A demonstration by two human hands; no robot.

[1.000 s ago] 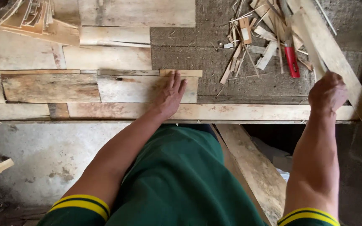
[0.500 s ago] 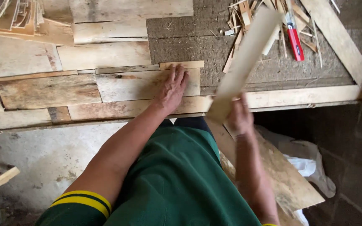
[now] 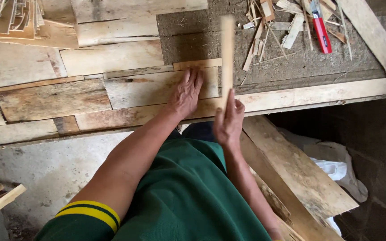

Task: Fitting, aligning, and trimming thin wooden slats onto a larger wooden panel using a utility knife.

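Two hands | left hand (image 3: 186,91) flat on plank (image 3: 157,88) | right hand (image 3: 228,122) grips wood strip (image 3: 227,58)

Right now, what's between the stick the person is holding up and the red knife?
In the head view, between the wooden strip and the red utility knife lie scattered wood offcuts on the rough grey board.

Pale smooth wooden slat (image 3: 227,58), rough weathered wood planks (image 3: 54,98), coarse fibrous matt board (image 3: 193,40), glossy red plastic knife (image 3: 320,30), splintery offcuts (image 3: 264,31), crumpled white plastic bag (image 3: 336,163)
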